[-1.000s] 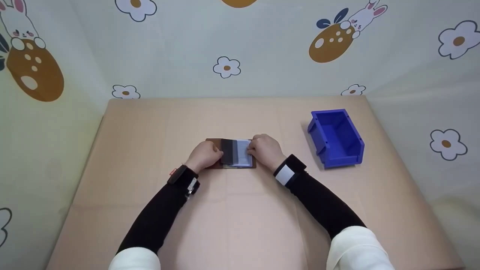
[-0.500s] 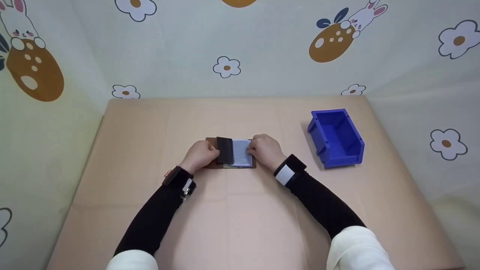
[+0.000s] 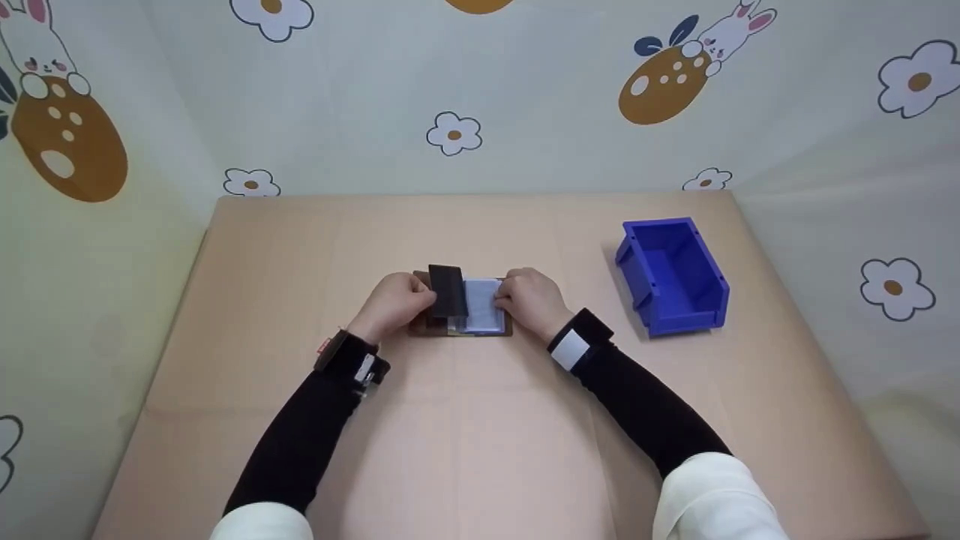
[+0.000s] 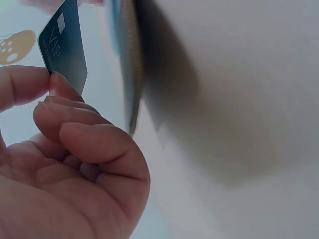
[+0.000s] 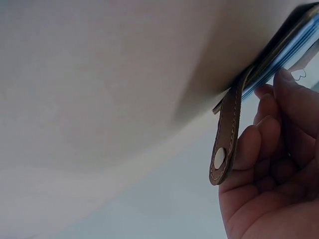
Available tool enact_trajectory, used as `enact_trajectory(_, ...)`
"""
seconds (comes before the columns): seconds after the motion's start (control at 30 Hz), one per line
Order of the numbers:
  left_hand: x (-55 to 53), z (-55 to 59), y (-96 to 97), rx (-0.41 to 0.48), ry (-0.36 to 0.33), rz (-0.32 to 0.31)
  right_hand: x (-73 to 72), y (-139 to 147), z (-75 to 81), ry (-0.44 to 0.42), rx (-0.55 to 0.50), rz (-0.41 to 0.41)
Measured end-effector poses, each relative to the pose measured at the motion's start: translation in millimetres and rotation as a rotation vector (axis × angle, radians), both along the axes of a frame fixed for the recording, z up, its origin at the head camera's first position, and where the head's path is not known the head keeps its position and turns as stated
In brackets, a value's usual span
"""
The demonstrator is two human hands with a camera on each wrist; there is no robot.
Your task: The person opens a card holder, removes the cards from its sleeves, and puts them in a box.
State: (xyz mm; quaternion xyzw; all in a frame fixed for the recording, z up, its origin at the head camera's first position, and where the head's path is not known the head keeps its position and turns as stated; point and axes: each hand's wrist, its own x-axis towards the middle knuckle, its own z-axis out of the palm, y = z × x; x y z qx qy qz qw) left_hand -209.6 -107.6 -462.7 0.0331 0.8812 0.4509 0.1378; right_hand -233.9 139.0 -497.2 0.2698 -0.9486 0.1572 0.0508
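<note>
My left hand (image 3: 394, 304) pinches a dark card (image 3: 448, 291) by its left edge between thumb and forefinger. In the left wrist view the card (image 4: 67, 45) shows "VIP" lettering and a pale chip. It stands tilted up over an open brown card holder (image 3: 426, 327) lying in the middle of the table. Clear plastic sleeves (image 3: 482, 304) fill the holder's right side, and my right hand (image 3: 534, 300) pinches their right edge. In the right wrist view, a stitched brown strap (image 5: 228, 132) with a metal snap hangs off the holder beside my curled fingers.
A blue plastic bin (image 3: 673, 277) stands to the right of the hands, its inside bare. The table (image 3: 517, 435) has a light brown covering. Behind and at both sides hangs a pale curtain (image 3: 360, 112) printed with flowers and rabbits.
My left hand has drawn the card to the left and lifted it up from over the sleeves, so more of the clear sleeve shows. The right hand has stayed in place.
</note>
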Motion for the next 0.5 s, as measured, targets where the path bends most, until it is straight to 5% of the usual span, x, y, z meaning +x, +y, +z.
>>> enact_trajectory(0.5, 4.1, 31.2, 0.7, 0.096, 0.02, 0.01, 0.6, 4.3, -0.5, -0.044, 0.007, 0.007)
